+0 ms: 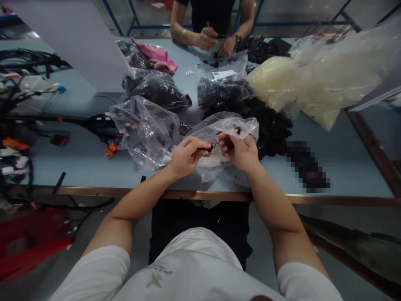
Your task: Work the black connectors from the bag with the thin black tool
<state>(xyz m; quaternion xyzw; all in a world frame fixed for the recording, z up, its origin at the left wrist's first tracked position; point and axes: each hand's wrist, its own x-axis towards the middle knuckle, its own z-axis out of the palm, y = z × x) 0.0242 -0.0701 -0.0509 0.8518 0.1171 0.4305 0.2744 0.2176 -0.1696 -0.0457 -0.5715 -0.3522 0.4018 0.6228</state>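
Observation:
My left hand [186,155] is closed in a pinch on a small black plastic part [210,147] just above the table's near edge. My right hand [239,150] is closed too, its fingers curled around another small black piece [228,144] that is mostly hidden. Both hands meet over a clear plastic bag [219,129] holding small black parts. A heap of loose black connectors [272,127] lies just beyond my right hand.
Clear bags [145,129] of black parts and a pale cream bag [282,83] cover the blue table [344,154]. Wire harnesses [19,104] lie at the left. Across the table another person's hands [216,42] work on small parts. A pink cloth [158,56] lies near them.

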